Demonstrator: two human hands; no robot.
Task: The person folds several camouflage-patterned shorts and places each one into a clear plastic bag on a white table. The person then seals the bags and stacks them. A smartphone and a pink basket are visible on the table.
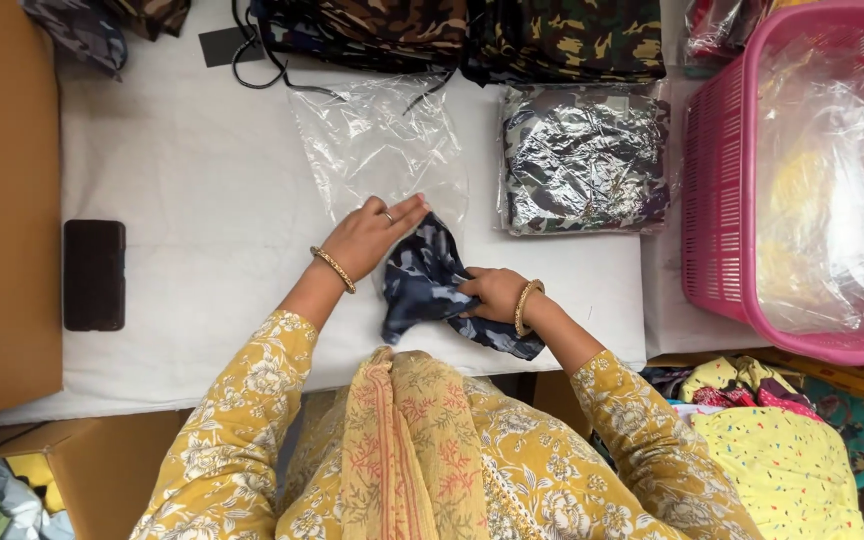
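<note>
Both forearms reach forward over the white table (182, 190) from yellow flowered sleeves, each wrist wearing a gold bangle. The left hand (370, 236) lies flat with fingers stretched out, pressing the mouth of an empty clear plastic bag (377, 140) where it meets the cloth. The right hand (492, 294) is closed, pinching a fold of the blue camouflage garment (430, 285).

Just right of the clear bag lies a packed bag (584, 158), square and shiny, with a camouflage piece inside. Stacks of camouflage clothing (472, 35) line the far edge. A pink plastic basket (717, 190) stands at the right, lined with clear film. A dark rectangular block (93, 274) sits at the left.

The garment is navy with paler blue patches, crumpled, lying between the hands at the table's near edge.
</note>
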